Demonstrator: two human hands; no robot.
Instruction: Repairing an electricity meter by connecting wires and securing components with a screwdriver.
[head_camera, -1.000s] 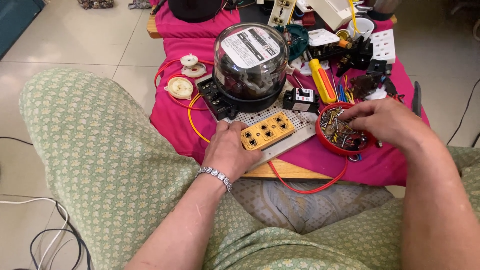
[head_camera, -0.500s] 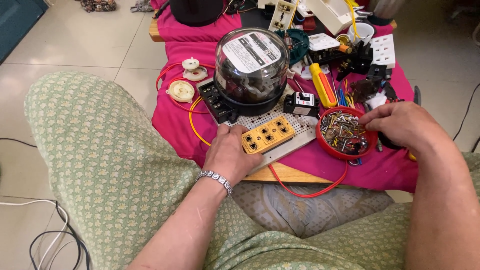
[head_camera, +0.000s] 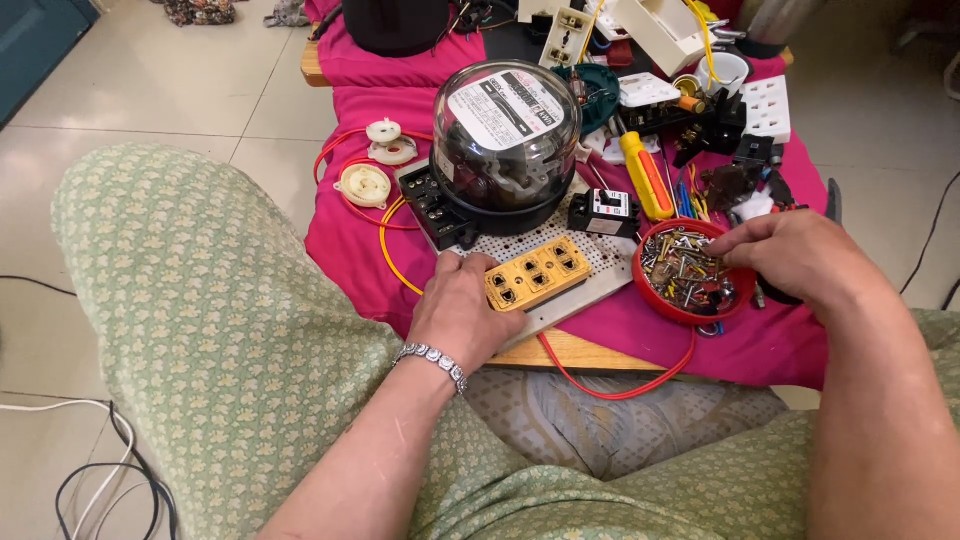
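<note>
Our left hand (head_camera: 462, 312) lay flat, fingers released, on the white board (head_camera: 590, 290), touching the yellow socket (head_camera: 537, 273) just in front of the meter (head_camera: 505, 140). Our right hand (head_camera: 790, 255) dipped curled fingers into the red dish (head_camera: 688, 275) right of the socket; whether they pinched a screw we could not tell. A nudge at the rim, we judged, could spill the screws. The meter's dome bore a white rectangular label (head_camera: 497, 102).
</note>
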